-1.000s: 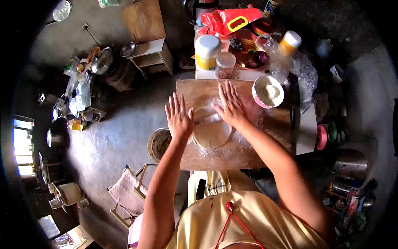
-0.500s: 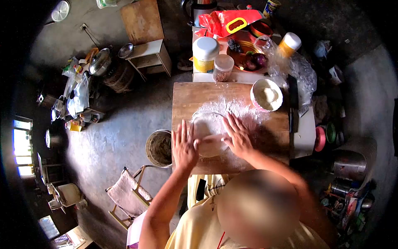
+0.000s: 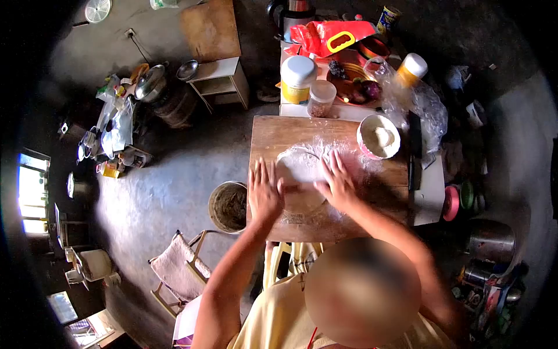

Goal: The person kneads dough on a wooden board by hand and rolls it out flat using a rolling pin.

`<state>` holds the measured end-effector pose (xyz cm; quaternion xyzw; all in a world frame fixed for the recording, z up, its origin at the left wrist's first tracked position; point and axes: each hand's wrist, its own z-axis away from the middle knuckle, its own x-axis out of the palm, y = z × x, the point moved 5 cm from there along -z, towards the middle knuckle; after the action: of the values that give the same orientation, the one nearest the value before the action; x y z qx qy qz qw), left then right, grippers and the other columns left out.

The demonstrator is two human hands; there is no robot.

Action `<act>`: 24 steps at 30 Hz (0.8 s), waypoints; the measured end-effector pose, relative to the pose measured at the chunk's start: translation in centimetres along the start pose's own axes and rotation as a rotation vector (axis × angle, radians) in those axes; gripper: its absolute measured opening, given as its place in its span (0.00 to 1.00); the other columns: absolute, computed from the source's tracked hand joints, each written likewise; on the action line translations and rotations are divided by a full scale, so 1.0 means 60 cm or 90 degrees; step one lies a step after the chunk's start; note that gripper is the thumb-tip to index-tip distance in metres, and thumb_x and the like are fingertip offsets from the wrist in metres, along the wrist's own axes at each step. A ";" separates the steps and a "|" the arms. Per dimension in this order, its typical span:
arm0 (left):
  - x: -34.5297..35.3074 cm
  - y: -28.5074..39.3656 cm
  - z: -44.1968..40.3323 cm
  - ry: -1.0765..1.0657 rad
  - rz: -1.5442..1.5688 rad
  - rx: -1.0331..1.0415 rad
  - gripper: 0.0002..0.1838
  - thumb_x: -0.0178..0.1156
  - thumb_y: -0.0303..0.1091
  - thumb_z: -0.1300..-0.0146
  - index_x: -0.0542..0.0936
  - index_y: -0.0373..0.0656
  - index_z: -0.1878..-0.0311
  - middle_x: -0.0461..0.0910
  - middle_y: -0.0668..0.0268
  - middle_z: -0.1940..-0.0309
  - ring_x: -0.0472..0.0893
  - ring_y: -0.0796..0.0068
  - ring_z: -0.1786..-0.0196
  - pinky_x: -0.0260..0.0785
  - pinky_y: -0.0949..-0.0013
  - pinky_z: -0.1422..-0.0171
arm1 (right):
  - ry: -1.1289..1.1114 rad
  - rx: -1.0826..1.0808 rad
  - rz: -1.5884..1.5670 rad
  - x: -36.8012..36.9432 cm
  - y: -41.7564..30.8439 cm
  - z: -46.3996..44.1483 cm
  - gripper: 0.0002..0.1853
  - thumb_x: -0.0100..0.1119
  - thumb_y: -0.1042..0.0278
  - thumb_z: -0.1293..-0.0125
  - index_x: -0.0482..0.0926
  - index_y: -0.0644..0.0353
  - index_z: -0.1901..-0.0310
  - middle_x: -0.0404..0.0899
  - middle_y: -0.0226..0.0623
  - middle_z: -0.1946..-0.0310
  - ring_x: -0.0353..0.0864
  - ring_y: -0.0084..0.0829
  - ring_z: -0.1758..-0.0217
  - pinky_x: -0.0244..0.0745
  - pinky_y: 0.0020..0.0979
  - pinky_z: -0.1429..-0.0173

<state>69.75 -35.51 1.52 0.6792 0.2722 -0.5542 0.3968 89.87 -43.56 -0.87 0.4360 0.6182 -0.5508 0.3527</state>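
Observation:
A thin round of pale dough point(image 3: 301, 168) lies on a floured wooden board point(image 3: 279, 131). Across its lower part runs a slim rolling pin point(image 3: 299, 188), hard to make out against the board and dough. My left hand point(image 3: 265, 192) rests flat at the pin's left end with fingers stretched out. At the right end lies my right hand point(image 3: 338, 185), palm down and fingers spread, beside scattered white flour point(image 3: 317, 148). The palms hide both pin ends. A bowl of white flour point(image 3: 378, 137) stands on the board's upper right corner.
Beyond the board are a white-lidded jar point(image 3: 299, 78), a small clear jar point(image 3: 321, 99), a red bag point(image 3: 331, 36) and a plate with purple vegetables point(image 3: 363, 92). A knife point(image 3: 414, 151) lies right of the board. A bucket point(image 3: 228, 207) and folding chair point(image 3: 179, 267) stand left.
Both hands and the pin have moved from the dough's upper part toward my body, then slightly back up since half a second ago. The view has shifted slightly.

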 end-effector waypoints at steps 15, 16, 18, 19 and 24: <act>-0.018 -0.039 -0.058 0.130 0.010 -0.051 0.34 0.45 0.49 0.28 0.58 0.40 0.25 0.54 0.47 0.25 0.51 0.47 0.22 0.38 0.46 0.20 | 0.023 -0.086 0.022 -0.037 -0.029 -0.143 0.45 0.57 0.48 0.33 0.45 0.54 0.22 0.48 0.50 0.23 0.47 0.49 0.20 0.42 0.46 0.19; -0.030 -0.040 -0.078 0.161 0.025 -0.057 0.34 0.47 0.48 0.28 0.58 0.40 0.25 0.54 0.46 0.25 0.52 0.48 0.22 0.38 0.47 0.20 | 0.091 -0.114 -0.016 -0.046 -0.033 -0.158 0.44 0.59 0.55 0.34 0.47 0.56 0.23 0.50 0.51 0.24 0.50 0.50 0.21 0.45 0.44 0.19; -0.031 -0.042 -0.082 0.170 0.046 -0.044 0.34 0.47 0.48 0.28 0.58 0.37 0.26 0.55 0.45 0.25 0.52 0.49 0.22 0.38 0.48 0.19 | 0.128 -0.087 -0.211 -0.022 -0.015 -0.153 0.37 0.55 0.70 0.33 0.51 0.60 0.24 0.61 0.54 0.29 0.62 0.46 0.26 0.56 0.41 0.24; -0.022 -0.043 -0.070 0.182 0.062 -0.038 0.34 0.47 0.48 0.28 0.59 0.36 0.26 0.55 0.45 0.25 0.52 0.49 0.22 0.38 0.49 0.19 | 0.151 -0.062 -0.362 0.024 0.010 -0.138 0.36 0.55 0.75 0.34 0.54 0.61 0.26 0.66 0.54 0.32 0.67 0.44 0.28 0.60 0.38 0.26; 0.002 -0.018 0.053 0.114 0.129 0.068 0.24 0.49 0.39 0.30 0.69 0.34 0.36 0.63 0.51 0.28 0.56 0.50 0.23 0.43 0.46 0.20 | 0.103 0.040 -0.512 0.031 0.029 -0.131 0.28 0.58 0.82 0.40 0.71 0.59 0.37 0.78 0.42 0.45 0.77 0.34 0.42 0.73 0.36 0.41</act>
<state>67.22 -37.63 0.91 0.7701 0.2064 -0.4623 0.3881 91.15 -35.47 -2.07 0.2120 0.7479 -0.6273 0.0461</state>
